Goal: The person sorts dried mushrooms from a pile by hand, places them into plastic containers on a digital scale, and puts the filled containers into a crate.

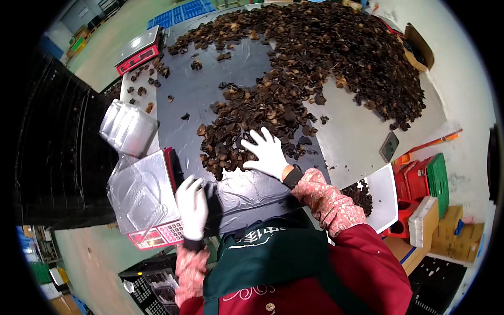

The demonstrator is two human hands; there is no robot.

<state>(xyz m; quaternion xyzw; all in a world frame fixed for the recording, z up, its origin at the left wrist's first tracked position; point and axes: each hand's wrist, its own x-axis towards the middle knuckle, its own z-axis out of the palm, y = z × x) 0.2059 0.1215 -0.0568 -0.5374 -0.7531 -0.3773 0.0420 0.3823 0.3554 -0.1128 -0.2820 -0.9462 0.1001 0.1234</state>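
Note:
My right hand (266, 154), in a white glove, lies with spread fingers on the near edge of a heap of dark brown, curled dried mushroom pieces (257, 113), which look like wood ear. My left hand (192, 206), also white-gloved, hangs at the table's front edge with its fingers stretched out and nothing seen in it. Just left of it stands a red digital scale (163, 232). On the scale's pan sits a clear plastic tray (143, 202). Behind that is a stack of clear plastic boxes (128, 128).
A second red scale (138, 51) stands at the far left. The large heap (336, 42) spreads across the back of the table. A phone (389, 146) lies at the right edge. Below it is a white bin (386, 197) with dark pieces, beside red crates (412, 178). Black crates (149, 283) stand lower left.

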